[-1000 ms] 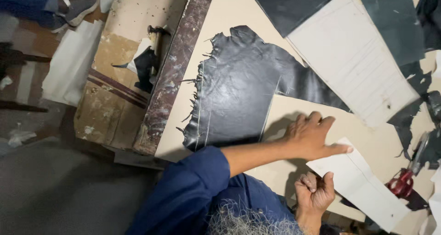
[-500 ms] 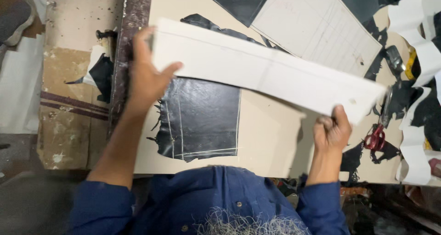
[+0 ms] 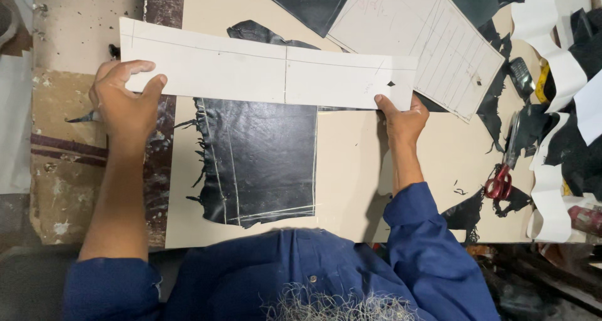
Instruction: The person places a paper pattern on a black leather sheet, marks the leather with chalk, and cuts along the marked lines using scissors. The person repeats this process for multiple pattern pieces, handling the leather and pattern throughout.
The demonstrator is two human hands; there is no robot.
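long white card pattern strip, slightly curved, with pencilled lines and a small black diamond mark near its right end, held level across the upper edge of a black leather piece. left hand pinching the strip's left end, thumb over the top face, fingers curled over the upper edge. right hand pinching the lower right corner, thumb on top, other fingers hidden beneath. leather lying flat on a beige cutting board, fringed and ragged along its left side, marked with pale ruled lines. lined white paper sheet up and to the right, partly under the strip's right end. red-handled scissors well apart at the right, among black scraps and white offcuts. blue sleeves at the bottom.
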